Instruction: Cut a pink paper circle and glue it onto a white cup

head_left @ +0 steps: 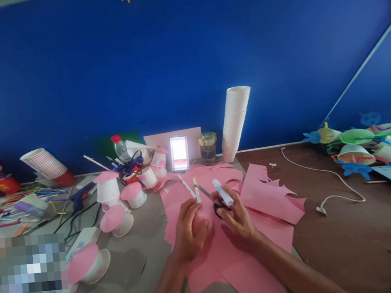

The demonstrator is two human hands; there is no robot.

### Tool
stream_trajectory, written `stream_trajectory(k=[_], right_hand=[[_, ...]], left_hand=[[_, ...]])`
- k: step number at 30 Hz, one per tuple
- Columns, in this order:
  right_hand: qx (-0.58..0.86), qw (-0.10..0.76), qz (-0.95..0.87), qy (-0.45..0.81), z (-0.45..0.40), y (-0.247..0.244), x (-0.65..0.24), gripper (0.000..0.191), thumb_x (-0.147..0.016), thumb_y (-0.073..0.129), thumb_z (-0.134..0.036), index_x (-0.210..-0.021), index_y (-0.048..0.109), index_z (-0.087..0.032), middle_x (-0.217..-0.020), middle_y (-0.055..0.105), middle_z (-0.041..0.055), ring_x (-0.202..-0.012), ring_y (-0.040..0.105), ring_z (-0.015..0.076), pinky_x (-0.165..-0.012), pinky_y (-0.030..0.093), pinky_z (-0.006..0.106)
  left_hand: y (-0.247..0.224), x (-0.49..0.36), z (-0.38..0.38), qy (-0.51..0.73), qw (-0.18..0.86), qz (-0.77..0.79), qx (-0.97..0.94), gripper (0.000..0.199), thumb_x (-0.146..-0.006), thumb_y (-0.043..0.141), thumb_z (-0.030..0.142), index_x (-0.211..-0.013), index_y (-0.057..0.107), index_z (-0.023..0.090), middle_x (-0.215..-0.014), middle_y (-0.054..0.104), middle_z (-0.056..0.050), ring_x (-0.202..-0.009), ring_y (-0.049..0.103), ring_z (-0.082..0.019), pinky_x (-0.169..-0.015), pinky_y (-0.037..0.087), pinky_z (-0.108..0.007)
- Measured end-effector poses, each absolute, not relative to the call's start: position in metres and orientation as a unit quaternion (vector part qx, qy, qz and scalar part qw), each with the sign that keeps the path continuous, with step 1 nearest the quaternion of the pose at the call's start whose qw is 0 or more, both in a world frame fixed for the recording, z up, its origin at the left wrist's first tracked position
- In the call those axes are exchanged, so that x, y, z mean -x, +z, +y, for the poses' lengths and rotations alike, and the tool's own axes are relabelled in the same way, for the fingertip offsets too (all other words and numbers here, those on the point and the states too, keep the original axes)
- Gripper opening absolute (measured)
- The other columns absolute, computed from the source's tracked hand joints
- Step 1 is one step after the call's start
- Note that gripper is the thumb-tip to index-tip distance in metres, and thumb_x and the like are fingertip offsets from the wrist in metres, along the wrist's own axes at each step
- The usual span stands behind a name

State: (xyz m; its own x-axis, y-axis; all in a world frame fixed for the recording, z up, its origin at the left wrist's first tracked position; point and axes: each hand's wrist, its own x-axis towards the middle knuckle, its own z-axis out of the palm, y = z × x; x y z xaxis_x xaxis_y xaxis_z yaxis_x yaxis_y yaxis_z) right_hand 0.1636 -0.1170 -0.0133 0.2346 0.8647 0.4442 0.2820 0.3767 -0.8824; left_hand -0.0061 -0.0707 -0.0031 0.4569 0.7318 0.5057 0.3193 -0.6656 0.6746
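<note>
Blue wall along the far side, and the desk (135, 279) was packed, grey on the left and brown on the right. At the far edge stood a tall stack of paper cups (236, 123) beside a glass jar (208, 148). Pink-topped cups (107, 187) sat on the left, blue-eared cup crafts (353, 148) were heaped on the right, and a white cable (325, 181) snaked across the brown part.

Pink paper sheets (268, 195) lay in the middle, right in front of me. My left hand (188, 233) had a curled, nearly closed grip on a rounded pink paper piece (202, 222), held just above the sheets. My right hand (234, 216) was clenched on black-handled scissors (221, 206) and a white tube (223, 192). A yellow-tipped pen (196, 189) stood up between the hands, though I couldn't tell which one held it.
</note>
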Motion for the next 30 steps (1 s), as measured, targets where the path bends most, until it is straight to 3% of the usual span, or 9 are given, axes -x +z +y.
stream_trajectory(k=[4,7,16,24,30], right_hand=[[0.452,0.556,-0.685,0.128,-0.123,-0.011,-0.157,0.058,-0.087,0.047,-0.018,-0.14,0.025,-0.029,-0.13,0.052,0.0106,-0.121,0.05,0.0256,-0.1,0.042,0.05],[0.446,0.531,-0.714,0.094,-0.125,-0.016,-0.15,0.055,-0.087,0.048,-0.016,-0.138,0.03,-0.027,-0.128,0.054,0.0114,-0.12,0.051,0.0264,-0.099,0.043,0.049],[0.497,0.548,-0.654,0.159,-0.124,-0.019,-0.145,0.044,-0.09,0.047,-0.02,-0.133,0.036,-0.023,-0.127,0.056,0.0122,-0.118,0.053,0.0236,-0.1,0.044,0.043],[0.518,0.538,-0.637,0.19,-0.121,-0.02,-0.147,0.041,-0.089,0.05,-0.025,-0.129,0.042,-0.023,-0.124,0.057,0.0115,-0.114,0.055,0.024,-0.097,0.046,0.042],[0.509,0.543,-0.639,0.193,-0.119,-0.029,-0.149,0.042,-0.088,0.049,-0.023,-0.13,0.042,-0.023,-0.124,0.056,0.0109,-0.114,0.054,0.0239,-0.098,0.045,0.04]], left_hand=[[-0.007,0.005,-0.071,0.408,0.273,0.331,-0.806,0.048,-0.083,0.053,0.023,-0.13,0.043,0.022,-0.129,0.048,-0.012,-0.122,0.046,-0.027,-0.103,0.041,-0.049],[-0.009,0.004,-0.069,0.409,0.301,0.339,-0.792,0.047,-0.083,0.054,0.024,-0.128,0.04,0.02,-0.125,0.051,-0.012,-0.117,0.05,-0.026,-0.101,0.042,-0.046],[-0.008,0.005,-0.067,0.425,0.312,0.34,-0.778,0.044,-0.085,0.055,0.033,-0.126,0.042,0.023,-0.121,0.054,-0.011,-0.114,0.052,-0.027,-0.099,0.045,-0.047],[-0.01,0.008,-0.067,0.403,0.29,0.302,-0.814,0.039,-0.092,0.042,0.034,-0.129,0.046,0.023,-0.133,0.042,-0.013,-0.126,0.039,-0.027,-0.103,0.038,-0.05],[-0.008,0.007,-0.065,0.396,0.322,0.298,-0.807,0.05,-0.084,0.055,0.045,-0.125,0.049,0.018,-0.124,0.049,-0.015,-0.119,0.046,-0.028,-0.102,0.04,-0.047]])
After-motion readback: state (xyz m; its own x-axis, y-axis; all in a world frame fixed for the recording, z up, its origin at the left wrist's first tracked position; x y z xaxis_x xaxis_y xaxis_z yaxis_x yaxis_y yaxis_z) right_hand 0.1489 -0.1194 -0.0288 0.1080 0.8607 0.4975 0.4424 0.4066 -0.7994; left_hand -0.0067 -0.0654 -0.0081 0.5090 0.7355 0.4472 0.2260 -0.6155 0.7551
